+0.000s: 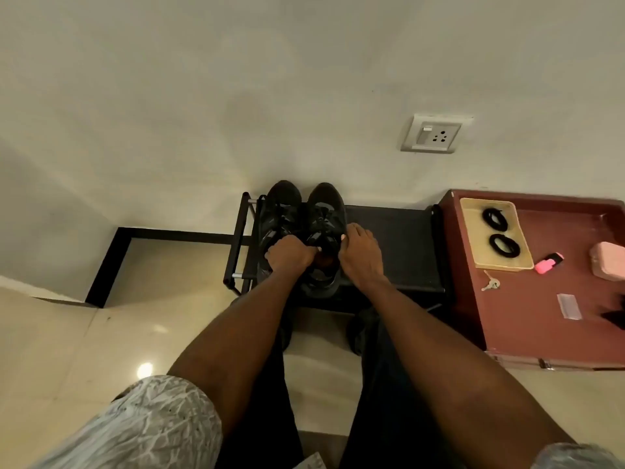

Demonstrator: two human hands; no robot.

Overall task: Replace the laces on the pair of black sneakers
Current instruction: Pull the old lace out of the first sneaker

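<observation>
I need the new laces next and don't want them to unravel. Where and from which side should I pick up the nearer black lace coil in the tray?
Pinch the nearer lace coil across one side of its loop, thumb through the open middle, coming from above. It lies flat in the shallow tray, so a side approach would probably meet the rim.

Shoe rack (389,231), top shelf: two black sneakers (304,218) fill its left end, toes against the wall (236,96); both hands sit on them. Shelf surface right of the sneakers bare up to the cabinet (527,299).
Cabinet: stands just beside the rack's right end, closing that side.
Cabinet top: tray (473,238) with two coiled laces (500,231), pink highlighter (549,264), keys (490,282), pink box (608,262); bare patches between them.
Floor (67,333) left of rack: open.
</observation>
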